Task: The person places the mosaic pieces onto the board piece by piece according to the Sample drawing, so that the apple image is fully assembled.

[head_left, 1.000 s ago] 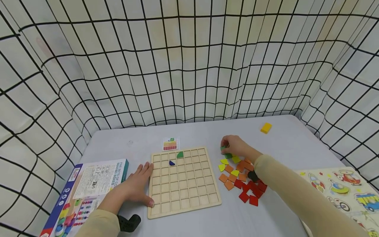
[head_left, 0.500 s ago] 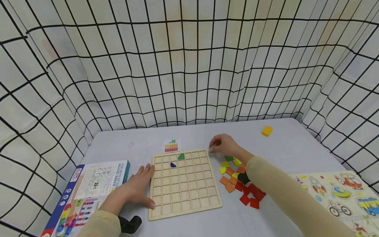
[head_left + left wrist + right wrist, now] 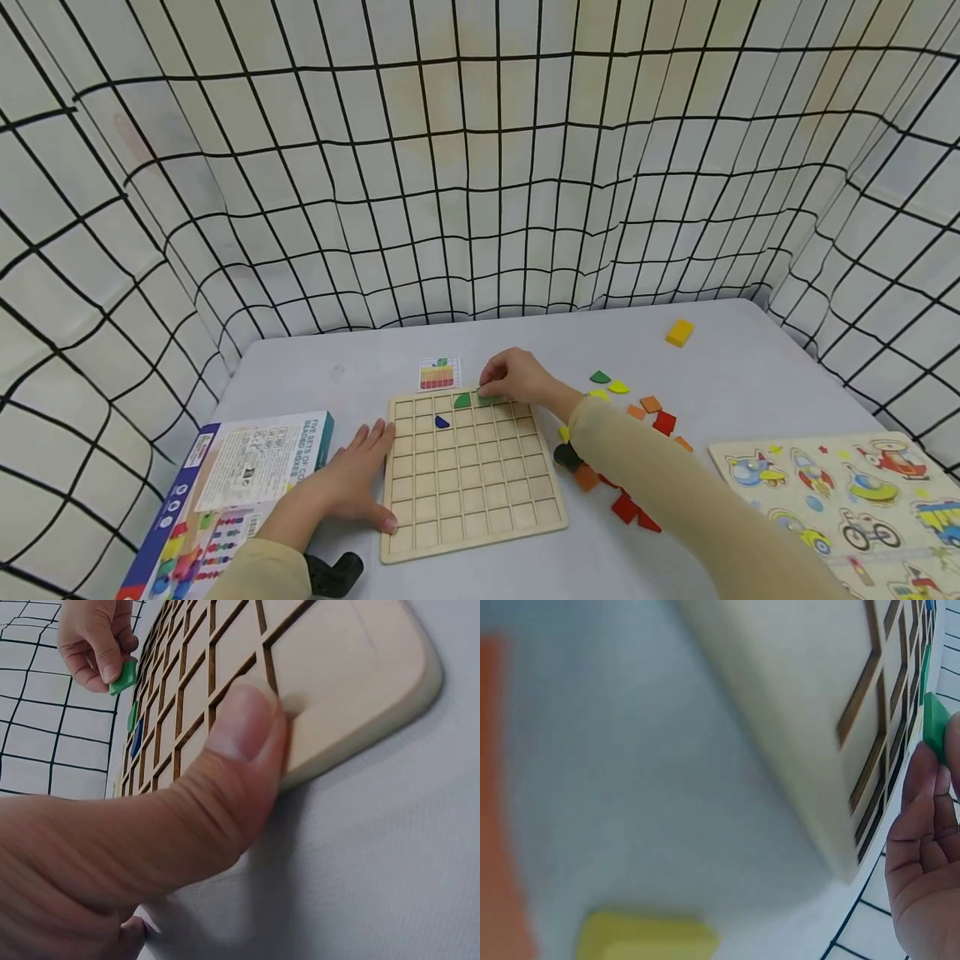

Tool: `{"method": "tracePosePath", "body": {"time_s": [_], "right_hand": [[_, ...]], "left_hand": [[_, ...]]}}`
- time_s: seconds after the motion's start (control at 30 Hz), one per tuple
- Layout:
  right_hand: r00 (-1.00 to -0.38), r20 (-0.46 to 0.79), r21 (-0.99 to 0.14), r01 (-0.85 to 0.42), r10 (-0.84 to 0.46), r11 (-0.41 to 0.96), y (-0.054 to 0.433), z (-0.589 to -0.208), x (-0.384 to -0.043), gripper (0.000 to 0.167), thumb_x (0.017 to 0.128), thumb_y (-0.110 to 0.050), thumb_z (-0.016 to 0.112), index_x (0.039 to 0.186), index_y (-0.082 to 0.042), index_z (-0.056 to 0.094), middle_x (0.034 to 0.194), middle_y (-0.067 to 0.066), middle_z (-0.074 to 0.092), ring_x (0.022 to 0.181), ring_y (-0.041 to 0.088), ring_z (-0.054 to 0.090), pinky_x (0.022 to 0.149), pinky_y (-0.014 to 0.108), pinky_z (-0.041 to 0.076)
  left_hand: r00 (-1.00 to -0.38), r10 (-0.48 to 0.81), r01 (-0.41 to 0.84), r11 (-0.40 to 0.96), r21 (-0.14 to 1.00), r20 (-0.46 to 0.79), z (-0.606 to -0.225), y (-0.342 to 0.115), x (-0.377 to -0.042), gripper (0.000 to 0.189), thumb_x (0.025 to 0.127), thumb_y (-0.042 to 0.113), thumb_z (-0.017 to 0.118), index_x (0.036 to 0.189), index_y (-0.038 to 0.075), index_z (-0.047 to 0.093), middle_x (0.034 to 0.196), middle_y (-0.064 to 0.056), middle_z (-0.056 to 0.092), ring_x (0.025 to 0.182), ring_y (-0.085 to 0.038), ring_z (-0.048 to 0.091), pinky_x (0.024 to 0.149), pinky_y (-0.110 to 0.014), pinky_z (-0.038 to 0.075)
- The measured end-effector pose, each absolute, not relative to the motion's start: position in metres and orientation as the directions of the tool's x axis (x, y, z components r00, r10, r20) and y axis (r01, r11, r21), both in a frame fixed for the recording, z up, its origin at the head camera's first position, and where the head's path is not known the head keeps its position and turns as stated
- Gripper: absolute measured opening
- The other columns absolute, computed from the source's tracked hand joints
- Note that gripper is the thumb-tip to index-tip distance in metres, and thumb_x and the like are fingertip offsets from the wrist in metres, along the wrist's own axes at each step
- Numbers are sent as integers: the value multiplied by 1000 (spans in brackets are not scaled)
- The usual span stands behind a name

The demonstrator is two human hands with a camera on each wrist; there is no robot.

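Observation:
A wooden grid board (image 3: pixel 472 475) lies flat on the table. In its upper rows sit a green quarter-round tile (image 3: pixel 462 401) and a smaller dark blue tile (image 3: pixel 442 422). My right hand (image 3: pixel 517 377) is over the board's far edge and pinches another green tile (image 3: pixel 934 726) between thumb and fingers, right of the placed green one. Along the board's left side rests my left hand (image 3: pixel 352 479), fingers spread; in the left wrist view its thumb (image 3: pixel 244 724) presses on the board's rim. A small printed pattern card (image 3: pixel 439 374) lies behind the board.
Loose orange, red, yellow and green tiles (image 3: pixel 664 422) lie right of the board, partly hidden by the right sleeve. A picture puzzle board (image 3: pixel 832 492) is at far right, a yellow block (image 3: pixel 679 332) at the back. A box (image 3: pixel 247 483) stands left. Black netting surrounds the table.
My right hand has picked a green tile from the pile and carried it left to the top of the board. My left hand has stayed at the board's left edge.

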State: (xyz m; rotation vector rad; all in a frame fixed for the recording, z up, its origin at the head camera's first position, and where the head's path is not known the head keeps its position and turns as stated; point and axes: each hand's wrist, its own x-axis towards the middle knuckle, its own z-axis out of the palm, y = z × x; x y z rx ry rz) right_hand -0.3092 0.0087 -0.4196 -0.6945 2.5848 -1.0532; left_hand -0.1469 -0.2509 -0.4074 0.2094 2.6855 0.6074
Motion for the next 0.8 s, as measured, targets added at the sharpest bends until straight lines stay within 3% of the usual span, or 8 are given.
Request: {"method": "tracePosePath", "body": {"time_s": [0.8], "right_hand": [[-872, -90, -634, -323, -482, 703, -7, -424, -305, 5, 90, -16, 79, 88, -12, 78, 85, -1, 74, 80, 11, 60, 76, 27, 53]], "left_hand": [[-919, 235, 75, 893, 444, -317, -409, -252, -147, 135, 59, 37, 98, 158, -10, 20, 166, -35, 11, 153, -58, 6, 118, -78, 14]]}}
